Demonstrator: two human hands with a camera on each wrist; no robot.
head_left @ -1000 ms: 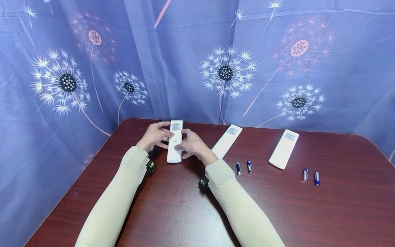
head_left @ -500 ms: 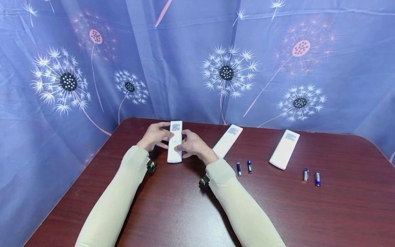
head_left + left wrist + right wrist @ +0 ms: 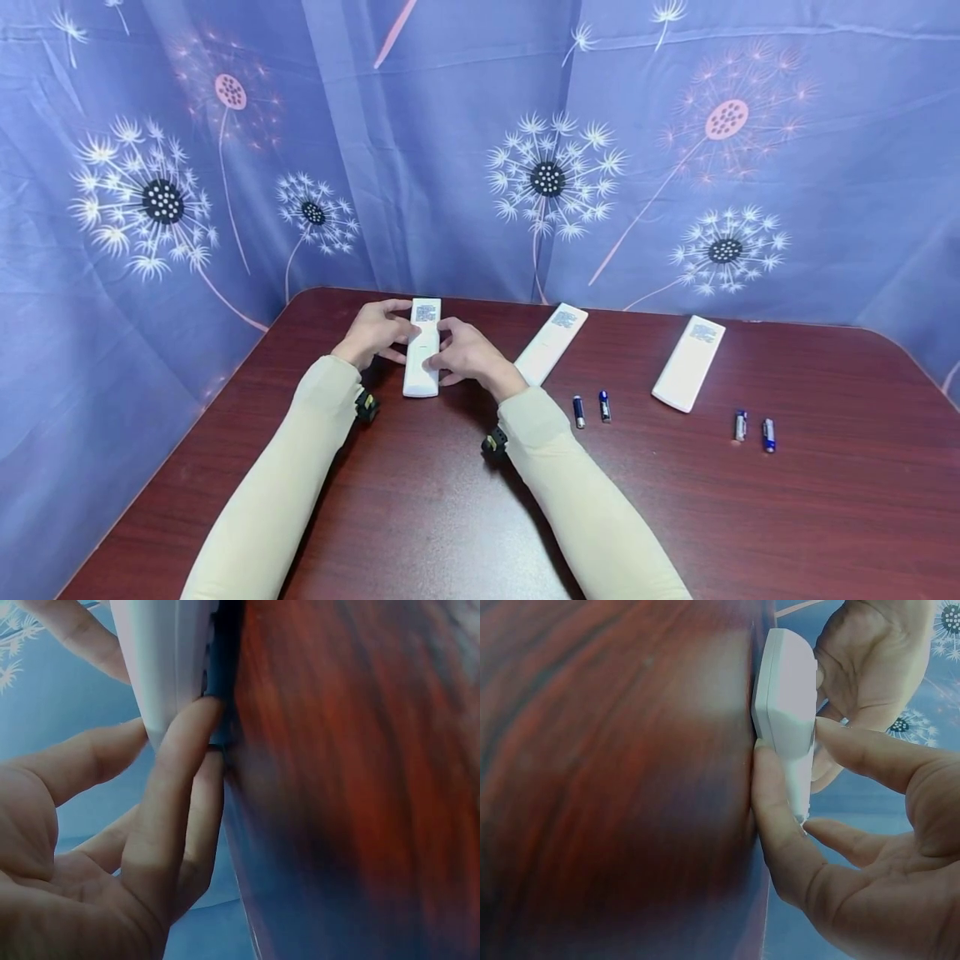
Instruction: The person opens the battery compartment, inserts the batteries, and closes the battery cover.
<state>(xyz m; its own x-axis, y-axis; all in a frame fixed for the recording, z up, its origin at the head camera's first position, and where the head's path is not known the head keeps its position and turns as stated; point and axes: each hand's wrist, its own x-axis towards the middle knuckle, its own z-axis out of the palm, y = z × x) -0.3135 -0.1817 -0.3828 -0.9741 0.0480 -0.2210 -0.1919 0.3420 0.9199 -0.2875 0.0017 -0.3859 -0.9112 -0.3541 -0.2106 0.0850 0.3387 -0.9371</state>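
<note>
The white remote [image 3: 422, 348] lies face down near the desk's far left corner, its long axis running from the near edge toward the far edge, label end pointing at the curtain [image 3: 480, 142]. The left hand [image 3: 372, 332] pinches its left side with curled fingers; the right hand [image 3: 467, 353] grips the right side, thumb and fingers curled round it (the wrist views show fingertips on both edges). A second remote [image 3: 550, 342] lies just beside the right hand, a third remote [image 3: 689, 362] further right. Two batteries [image 3: 590, 408] sit between them, another pair of batteries [image 3: 752, 430] toward the right edge. The near half of the desk [image 3: 420, 517] carries only the forearms.
</note>
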